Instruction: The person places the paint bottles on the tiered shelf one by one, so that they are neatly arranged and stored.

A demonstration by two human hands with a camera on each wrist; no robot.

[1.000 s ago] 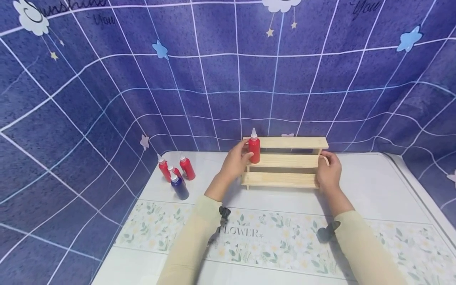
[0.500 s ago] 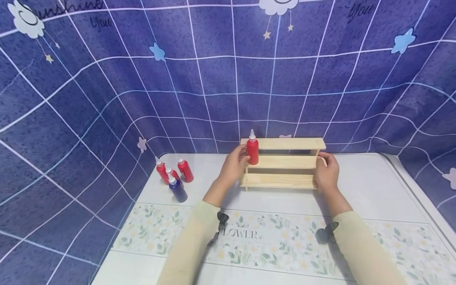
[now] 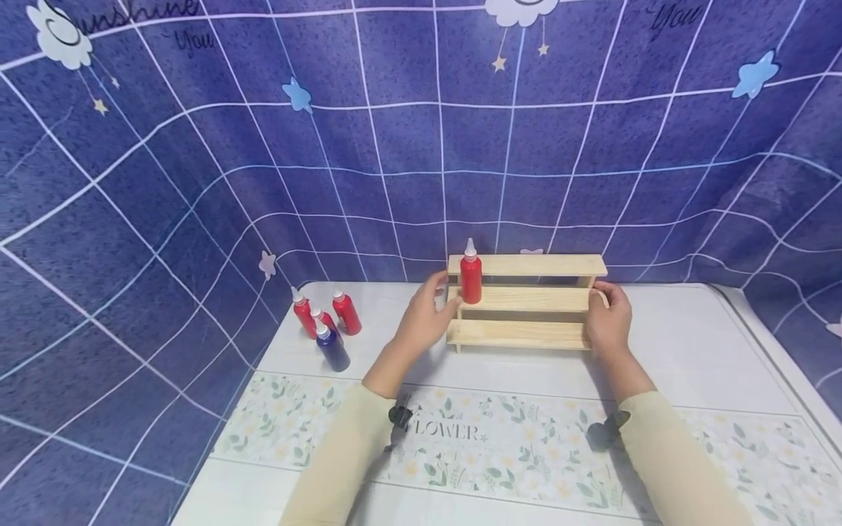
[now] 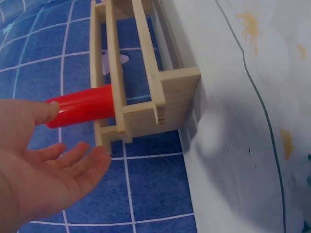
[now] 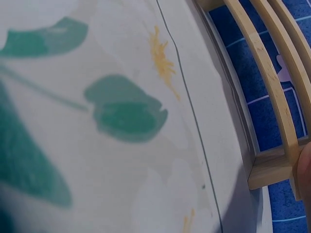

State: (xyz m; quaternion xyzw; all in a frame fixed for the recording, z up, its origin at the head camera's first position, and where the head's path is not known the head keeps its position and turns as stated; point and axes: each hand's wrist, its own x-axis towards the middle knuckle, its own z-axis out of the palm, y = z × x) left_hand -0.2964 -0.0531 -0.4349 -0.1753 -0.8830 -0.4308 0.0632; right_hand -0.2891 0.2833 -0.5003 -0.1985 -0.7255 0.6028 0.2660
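A red squeeze bottle (image 3: 471, 283) with a pale pointed nozzle stands upright at the left end of the middle tier of a three-tier wooden rack (image 3: 536, 299). My left hand (image 3: 424, 319) is beside it with fingers spread and relaxed. In the left wrist view the thumb of that hand (image 4: 56, 179) overlaps the nozzle end of the bottle (image 4: 90, 105), and the other fingers lie apart from it. At the rack's right end, my right hand (image 3: 608, 319) grips the side frame. Only a sliver of that hand (image 5: 305, 174) shows in the right wrist view.
On the left of the white table (image 3: 388, 299) stand two red bottles, one of them a red bottle (image 3: 347, 315), with a third behind a dark blue bottle (image 3: 334, 352). A floral strip (image 3: 500, 446) crosses the front. Blue grid cloth (image 3: 408, 139) hangs behind.
My left hand has loosened its fingers from the red bottle and drawn slightly left and away. The bottle stays on the middle tier. My right hand keeps its grip on the rack.
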